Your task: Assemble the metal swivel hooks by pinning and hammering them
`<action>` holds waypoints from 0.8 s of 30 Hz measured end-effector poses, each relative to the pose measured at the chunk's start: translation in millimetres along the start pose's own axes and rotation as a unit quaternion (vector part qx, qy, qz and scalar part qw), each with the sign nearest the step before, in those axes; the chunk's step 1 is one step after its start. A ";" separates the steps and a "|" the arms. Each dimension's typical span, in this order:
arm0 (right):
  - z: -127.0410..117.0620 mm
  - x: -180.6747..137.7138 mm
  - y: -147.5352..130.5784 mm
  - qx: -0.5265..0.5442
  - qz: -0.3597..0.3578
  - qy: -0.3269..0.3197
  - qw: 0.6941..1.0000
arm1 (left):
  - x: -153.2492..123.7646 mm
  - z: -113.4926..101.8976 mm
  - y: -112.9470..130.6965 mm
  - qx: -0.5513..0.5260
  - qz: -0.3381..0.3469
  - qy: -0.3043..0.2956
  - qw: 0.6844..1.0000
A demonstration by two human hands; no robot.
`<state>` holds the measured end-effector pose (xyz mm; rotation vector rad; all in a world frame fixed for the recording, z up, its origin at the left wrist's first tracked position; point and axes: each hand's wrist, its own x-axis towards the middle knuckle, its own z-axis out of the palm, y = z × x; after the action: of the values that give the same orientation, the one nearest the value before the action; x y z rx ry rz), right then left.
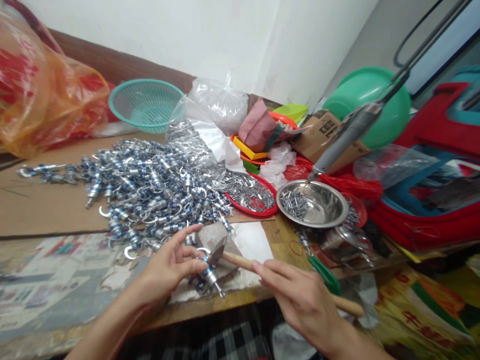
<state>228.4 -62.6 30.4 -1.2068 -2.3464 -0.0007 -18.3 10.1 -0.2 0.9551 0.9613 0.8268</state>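
My right hand [300,295] is wrapped round the wooden handle of a hammer [240,261]. The hammer's metal head is tilted over a small blue-and-silver metal fitting with a hook [212,277]; whether they touch, I cannot tell. My left hand [172,262] grips this fitting between thumb and fingers at the table's front edge. Under it lie a grey metal block [221,237] and white paper [258,240]. Just beyond my left hand spreads a big pile of similar hooked fittings [150,185].
A red tray [262,212] of small metal strips and a steel bowl [330,205] of pins stand beyond the hammer. A grey power screwdriver [345,135] hangs over the bowl. Green-handled pliers [326,275] lie near my right hand. A turquoise basket [146,102] stands behind the pile.
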 end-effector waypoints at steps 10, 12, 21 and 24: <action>27.7 18.1 20.8 0.117 0.131 0.049 0.983 | -1.6 -1.9 2.2 0.053 -0.002 -0.002 0.999; 42.9 34.1 36.0 0.139 0.199 0.049 0.969 | -2.2 -2.5 2.5 0.118 0.012 0.001 0.993; 63.5 101.2 97.9 0.011 0.244 -0.005 0.970 | -2.4 4.0 2.6 0.321 0.234 0.079 0.914; 59.0 120.0 126.5 -0.051 0.268 -0.054 0.961 | -3.9 7.8 4.0 0.320 0.233 0.083 0.915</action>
<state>241.6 118.8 2.4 -1.9005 -2.0508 0.1328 -13.0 5.9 6.6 1.7518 1.2041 1.0199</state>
